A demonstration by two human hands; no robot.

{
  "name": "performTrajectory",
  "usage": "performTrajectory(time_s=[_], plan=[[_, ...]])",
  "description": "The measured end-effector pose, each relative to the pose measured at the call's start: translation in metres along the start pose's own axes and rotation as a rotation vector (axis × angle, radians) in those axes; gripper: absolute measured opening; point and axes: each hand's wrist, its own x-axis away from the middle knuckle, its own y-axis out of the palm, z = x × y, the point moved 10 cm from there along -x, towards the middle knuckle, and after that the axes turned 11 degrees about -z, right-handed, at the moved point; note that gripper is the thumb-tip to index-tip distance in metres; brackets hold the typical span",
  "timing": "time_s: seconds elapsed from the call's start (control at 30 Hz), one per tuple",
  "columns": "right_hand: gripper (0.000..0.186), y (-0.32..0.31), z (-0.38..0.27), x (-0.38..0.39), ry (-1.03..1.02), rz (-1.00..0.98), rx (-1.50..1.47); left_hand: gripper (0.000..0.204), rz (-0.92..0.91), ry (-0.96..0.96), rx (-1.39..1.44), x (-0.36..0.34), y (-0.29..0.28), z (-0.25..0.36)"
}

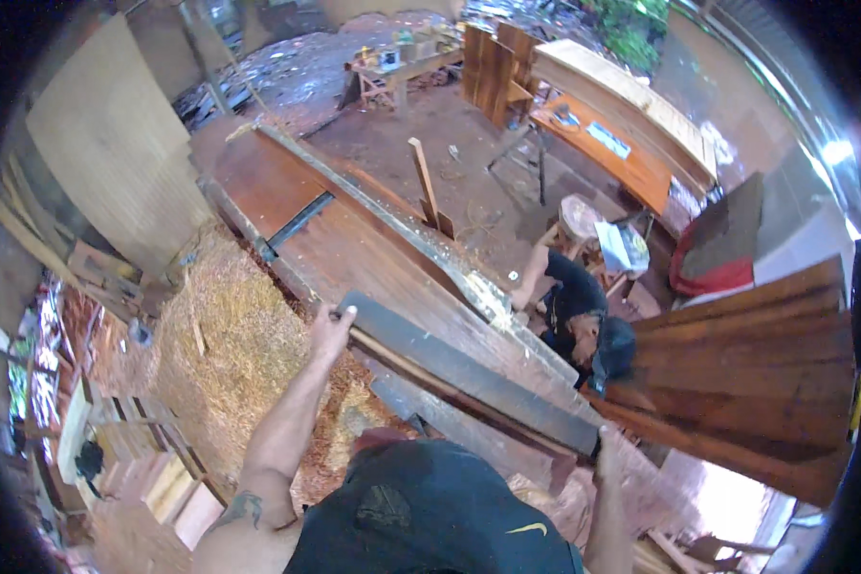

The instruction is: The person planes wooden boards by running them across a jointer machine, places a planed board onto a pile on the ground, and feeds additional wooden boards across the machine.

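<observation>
My left hand [331,332] grips the left end of a long dark board [469,368], its fingers wrapped at the edge. My right hand [605,456] is closed on the board's right end, partly blurred. The board lies crosswise in front of me, over the near side of a long wooden bench or machine bed [373,258] with a dusty pale rail and a dark metal slot [297,222]. Just beyond it a co-worker [574,306] in a dark shirt and cap bends low beside the bench. The co-worker's hands are mostly hidden.
Wood shavings [201,325] heap at left, near stacked boards [163,478] and a large pale sheet [105,163]. Wide reddish planks [737,364] stand at right. An orange tabletop [612,158], a round stool [578,215] and a small cluttered bench [411,67] are farther back.
</observation>
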Motion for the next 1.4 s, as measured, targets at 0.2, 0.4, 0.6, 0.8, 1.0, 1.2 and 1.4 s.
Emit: performTrajectory(time_s=[0.2, 0.4, 0.6, 0.8, 1.0, 1.2, 1.4], plan=[[0.054, -0.101, 0.099, 0.026, 0.112, 0.322, -0.104, 0.043, -0.165, 0.17, -0.011, 0.001, 0.073, 0.026], [0.024, -0.117, 0.195, 0.087, 0.094, 0.311, -0.145, 0.03, -0.297, 0.055, 0.126, 0.038, 0.056, -0.028], [0.013, -0.064, 0.214, 0.118, 0.191, 0.397, 0.199, 0.029, -0.304, 0.083, -0.257, 0.044, 0.033, -0.041], [0.032, -0.015, 0.221, 0.105, 0.149, 0.418, -0.166, 0.039, -0.407, -0.109, -0.38, 0.007, 0.057, -0.053], [0.041, -0.002, 0.216, 0.058, 0.175, 0.439, -0.313, 0.041, -0.359, 0.056, -0.567, -0.05, 0.088, -0.058], [0.04, 0.014, 0.217, 0.007, -0.041, 0.385, -0.301, 0.048, -0.245, -0.031, -0.304, -0.079, 0.107, -0.045], [0.025, 0.014, 0.209, -0.016, 0.194, 0.25, 0.035, 0.071, 0.06, 0.293, -0.463, 0.002, 0.131, -0.006]])
